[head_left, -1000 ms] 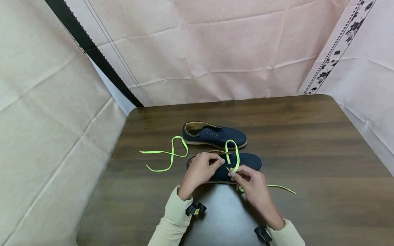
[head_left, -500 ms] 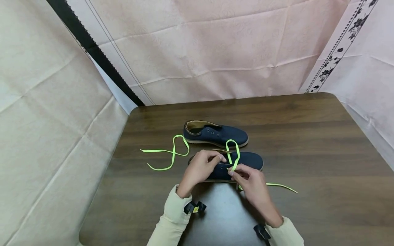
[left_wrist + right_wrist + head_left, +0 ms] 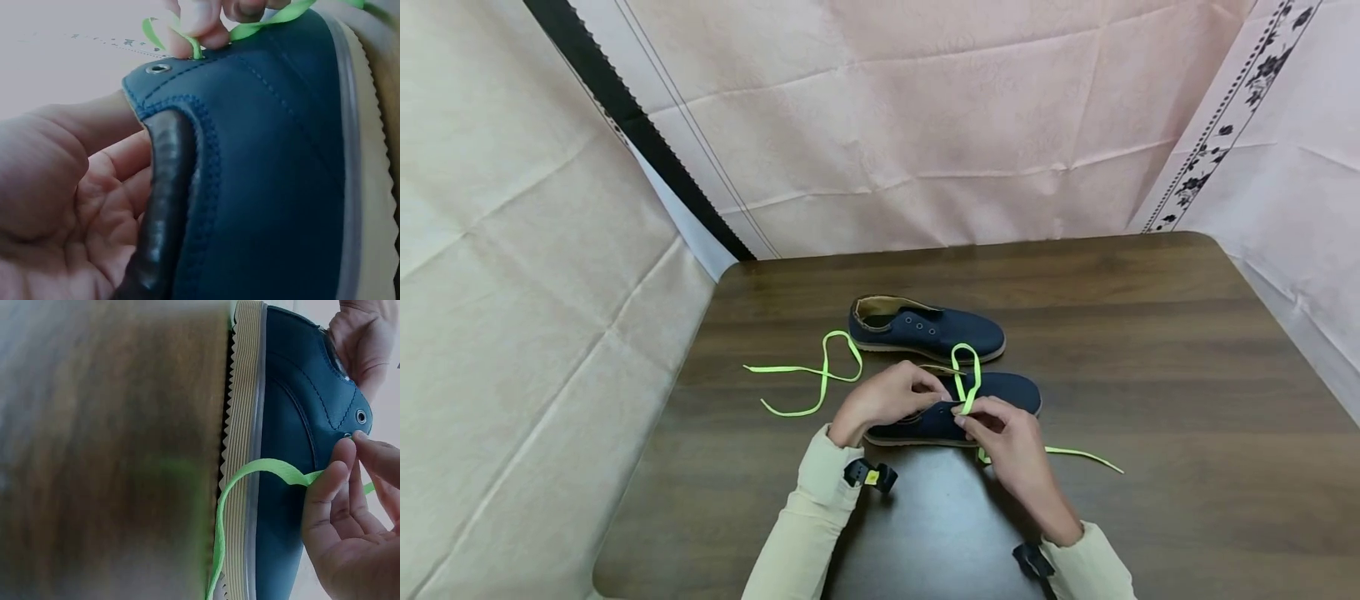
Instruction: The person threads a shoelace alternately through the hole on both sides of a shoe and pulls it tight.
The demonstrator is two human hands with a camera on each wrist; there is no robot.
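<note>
Pinches green lace [image 3: 270, 465] at eyelet [image 3: 348, 434] of near navy shoe [image 3: 925, 427], on table [image 3: 1150, 333] before second shoe [image 3: 943, 329], with right hand [image 3: 1011, 446]; extends left hand [image 3: 889, 396] behind eyelet flap [image 3: 175, 87], cannot tell whether gripping.

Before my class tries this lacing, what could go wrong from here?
The right hand pinches the green lace against the near shoe, so the lace might slip if that hold loosens. Its raised loop could twist when pulled tight. The strand hanging past the sole might get trapped underneath.
</note>
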